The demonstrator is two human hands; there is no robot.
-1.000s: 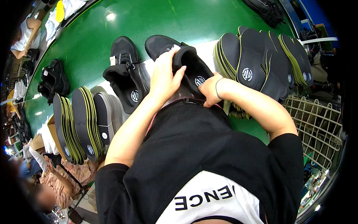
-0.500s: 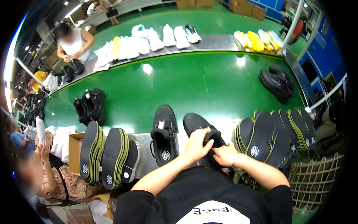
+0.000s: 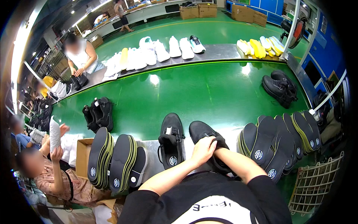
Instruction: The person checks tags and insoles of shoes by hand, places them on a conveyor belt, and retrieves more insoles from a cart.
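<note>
A black shoe (image 3: 201, 130) lies in front of me, toe pointing away. My left hand (image 3: 203, 150) is closed over its collar and tongue. My right hand (image 3: 221, 154) reaches down into the shoe's opening; its fingers are hidden inside. Left of it, a second black shoe (image 3: 171, 125) stands untouched with its opening toward me, an insole with a round pale mark showing inside. Stacks of black insoles with yellow-green edges flank the pair: left stacks (image 3: 99, 158) and right stacks (image 3: 257, 136).
Black shoes (image 3: 97, 114) stand on the green belt (image 3: 175, 89) at left, another black pair (image 3: 279, 87) at right. White shoes (image 3: 149, 56) and yellow insoles (image 3: 257, 48) line the far ledge. A co-worker (image 3: 56, 168) sits at left beside a cardboard box (image 3: 84, 156). A wire basket (image 3: 315, 184) stands at right.
My right hand has gone deeper into the shoe, and my left hand has closed over its collar. The view has tilted up slightly. The co-worker at left now holds up a white item.
</note>
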